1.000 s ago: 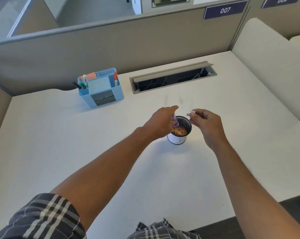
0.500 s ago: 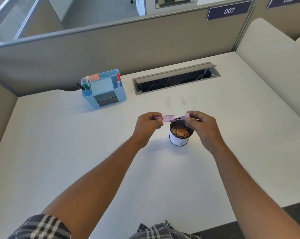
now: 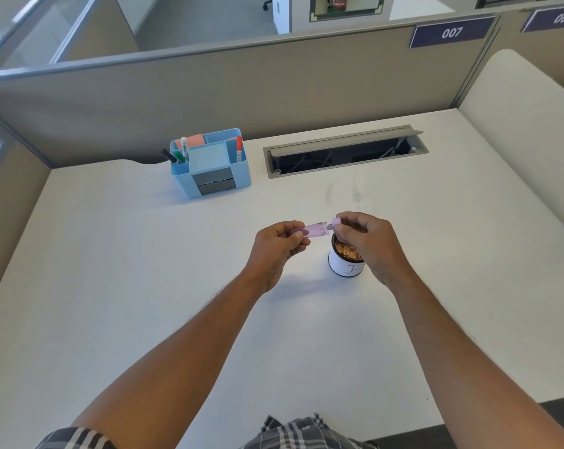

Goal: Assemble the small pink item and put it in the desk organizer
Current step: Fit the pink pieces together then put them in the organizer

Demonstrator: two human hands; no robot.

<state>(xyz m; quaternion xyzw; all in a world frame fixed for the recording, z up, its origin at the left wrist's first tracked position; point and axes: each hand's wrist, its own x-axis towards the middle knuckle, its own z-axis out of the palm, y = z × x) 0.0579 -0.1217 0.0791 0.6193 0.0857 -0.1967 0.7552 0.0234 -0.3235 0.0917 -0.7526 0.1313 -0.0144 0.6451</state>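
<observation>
A small translucent pink tube (image 3: 313,229) lies level above the desk, pinched at its left end by my left hand (image 3: 279,244). My right hand (image 3: 366,239) pinches a small pink cap (image 3: 335,221) right at the tube's right end. Whether the cap is seated on the tube I cannot tell. The blue desk organizer (image 3: 240,175) stands at the back left of the desk, with markers, a pink pad and a note block in it, well away from both hands.
A small white-labelled can (image 3: 345,265) with orange-brown bits inside stands on the desk under my right hand. Behind it a long cable slot (image 3: 345,153) lies open in the white desk (image 3: 144,286). Grey partition walls enclose the desk.
My left hand lifted the pink tube out of the can and turned it level. My right hand brought the cap in against the tube's right end.
</observation>
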